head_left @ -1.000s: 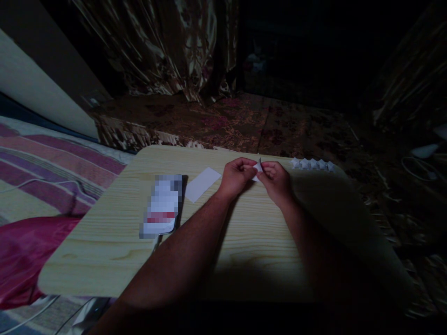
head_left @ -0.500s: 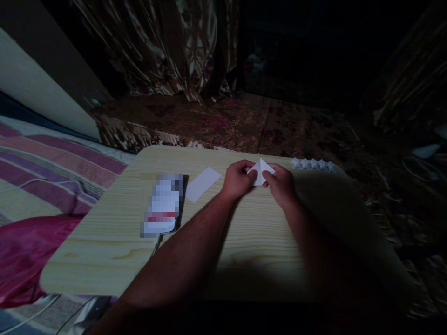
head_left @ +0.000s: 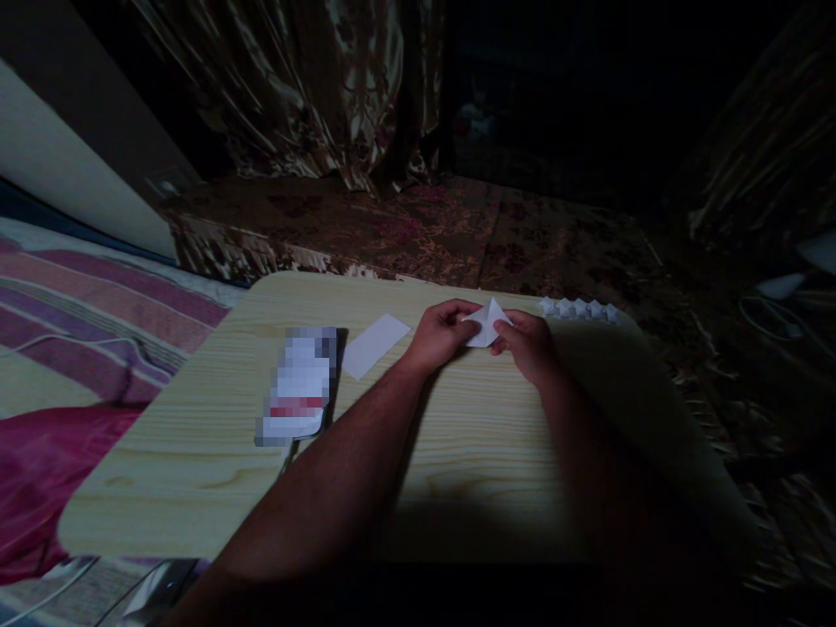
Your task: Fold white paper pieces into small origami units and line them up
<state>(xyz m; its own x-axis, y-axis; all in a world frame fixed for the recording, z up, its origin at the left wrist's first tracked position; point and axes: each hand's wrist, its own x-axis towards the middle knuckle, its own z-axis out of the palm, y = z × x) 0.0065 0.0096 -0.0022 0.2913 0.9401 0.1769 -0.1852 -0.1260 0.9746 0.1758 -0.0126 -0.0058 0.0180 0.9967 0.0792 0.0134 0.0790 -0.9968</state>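
Observation:
A small white folded paper triangle (head_left: 487,324) rests between my two hands near the far edge of the light wooden table (head_left: 418,453). Thumb and fingers of my left hand (head_left: 441,335) pinch its left side. From the other side my right hand (head_left: 528,342) pinches its right corner. Both hands are closed on the paper and lie low on the tabletop.
A white paper strip (head_left: 374,346) lies left of my hands, beside a blurred white and red object (head_left: 297,387). A row of several small folded white pieces (head_left: 578,307) sits at the far right edge. Striped bedding (head_left: 84,322) lies left, patterned carpet (head_left: 418,226) beyond.
One second ago the paper was nearly hidden in my fingers, held upright. It has since been laid down and shows as a flat triangle; the view shifted slightly.

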